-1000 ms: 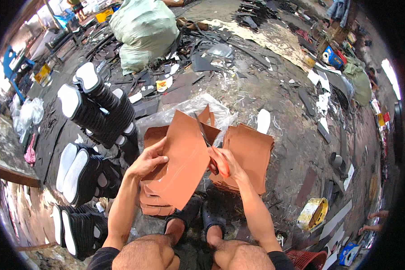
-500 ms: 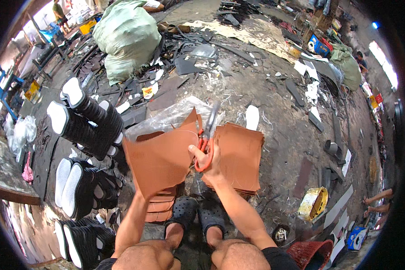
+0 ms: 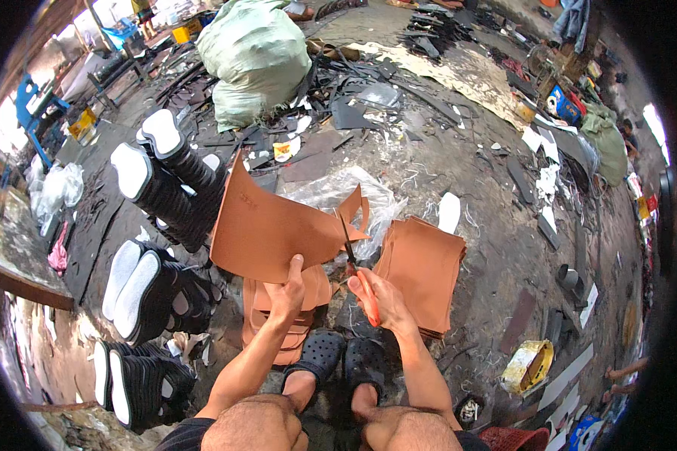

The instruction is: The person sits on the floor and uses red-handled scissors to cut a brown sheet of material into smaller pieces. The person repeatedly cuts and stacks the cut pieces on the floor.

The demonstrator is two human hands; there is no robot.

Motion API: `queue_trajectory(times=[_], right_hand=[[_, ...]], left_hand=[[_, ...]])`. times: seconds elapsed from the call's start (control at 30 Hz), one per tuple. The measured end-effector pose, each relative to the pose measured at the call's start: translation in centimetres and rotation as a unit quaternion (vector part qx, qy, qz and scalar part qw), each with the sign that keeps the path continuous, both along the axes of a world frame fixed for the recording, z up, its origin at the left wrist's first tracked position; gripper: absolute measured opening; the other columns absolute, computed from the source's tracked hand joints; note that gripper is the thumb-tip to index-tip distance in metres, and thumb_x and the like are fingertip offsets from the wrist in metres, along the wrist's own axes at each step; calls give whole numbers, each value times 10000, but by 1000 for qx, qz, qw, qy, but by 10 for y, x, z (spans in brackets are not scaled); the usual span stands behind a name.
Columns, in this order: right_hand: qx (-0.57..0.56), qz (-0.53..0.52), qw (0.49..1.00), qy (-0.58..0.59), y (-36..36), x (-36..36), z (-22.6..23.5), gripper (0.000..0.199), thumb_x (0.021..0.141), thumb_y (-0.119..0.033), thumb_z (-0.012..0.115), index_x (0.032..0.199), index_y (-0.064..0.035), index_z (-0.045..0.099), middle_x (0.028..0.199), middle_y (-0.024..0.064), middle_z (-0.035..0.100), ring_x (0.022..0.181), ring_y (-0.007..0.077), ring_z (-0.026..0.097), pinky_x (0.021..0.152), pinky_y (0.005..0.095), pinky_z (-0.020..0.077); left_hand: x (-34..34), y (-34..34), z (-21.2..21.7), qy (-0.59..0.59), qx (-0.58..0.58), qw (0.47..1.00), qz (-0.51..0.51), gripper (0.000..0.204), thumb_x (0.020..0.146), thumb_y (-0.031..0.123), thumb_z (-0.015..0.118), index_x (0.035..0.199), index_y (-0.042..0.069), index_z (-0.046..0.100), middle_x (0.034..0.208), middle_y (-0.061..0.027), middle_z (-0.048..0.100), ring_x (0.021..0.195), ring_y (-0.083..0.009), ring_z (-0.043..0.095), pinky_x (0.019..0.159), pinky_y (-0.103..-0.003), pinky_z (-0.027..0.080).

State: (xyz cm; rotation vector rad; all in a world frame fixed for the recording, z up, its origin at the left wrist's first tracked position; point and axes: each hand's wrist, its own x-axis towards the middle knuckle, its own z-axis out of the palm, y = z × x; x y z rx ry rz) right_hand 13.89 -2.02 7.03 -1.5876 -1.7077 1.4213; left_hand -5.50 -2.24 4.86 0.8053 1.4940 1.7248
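A flexible brown sheet (image 3: 271, 237) hangs curved in my left hand (image 3: 287, 287), the thumb over its lower edge. My right hand (image 3: 384, 301) is wrapped round the orange-red handles of a pair of scissors (image 3: 369, 295). Their dark blades point up and away, at the sheet's right side, where a partly cut strip (image 3: 351, 205) curls upward. Whether the blades touch the sheet, I cannot tell. Right of the scissors lies a stack of similar brown sheets (image 3: 423, 274). Brown cut pieces with rounded ends (image 3: 278, 342) lie below the held sheet, near my left shoe.
Left of me stand rows of black soles with white faces (image 3: 132, 289). Clear plastic film (image 3: 316, 184) lies beyond the sheet, with a large pale green sack (image 3: 252, 64) farther back. A white sole-shaped piece (image 3: 449, 213), a yellow container (image 3: 527, 366) and dark scraps lie to the right.
The brown sheet has swung up and been turned, with my left hand now at its lower edge. My right hand and the scissors have drawn back toward me. The whole view has shifted slightly.
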Motion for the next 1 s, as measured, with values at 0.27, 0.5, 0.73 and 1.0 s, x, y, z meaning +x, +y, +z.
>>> queue_trajectory(times=[0.27, 0.5, 0.73, 1.0], right_hand=[[6, 12, 993, 115, -4, 17, -20, 460, 933, -481, 616, 860, -28, 659, 643, 36, 588, 582, 80, 553, 516, 268, 424], [-20, -49, 970, 239, 25, -10, -7, 479, 925, -454, 649, 722, -21, 621, 532, -13, 484, 505, 59, 447, 461, 256, 330], [56, -32, 993, 100, 67, 3, -36, 655, 906, -612, 561, 1151, -7, 618, 684, 22, 572, 587, 97, 544, 517, 272, 418], [116, -53, 991, 46, 55, 7, -31, 595, 920, -553, 590, 1166, -13, 618, 757, 44, 621, 578, 101, 544, 527, 268, 431]], left_hand=[[-33, 18, -8, -155, -9, 984, -87, 462, 785, -60, 636, 1214, 32, 495, 1088, -102, 605, 915, -215, 613, 793, -356, 526], [-56, 46, -4, -187, -88, 975, -84, 310, 817, -38, 639, 1114, 20, 572, 1006, -65, 634, 886, -186, 629, 741, -335, 538], [-73, 31, 23, -226, -60, 967, -98, 147, 840, -51, 601, 942, 51, 572, 736, 41, 529, 595, -68, 496, 630, -246, 496], [-71, -22, 12, -195, -144, 935, -261, 584, 825, 95, 642, 1368, 35, 436, 1168, -120, 614, 1002, -244, 637, 871, -401, 548]])
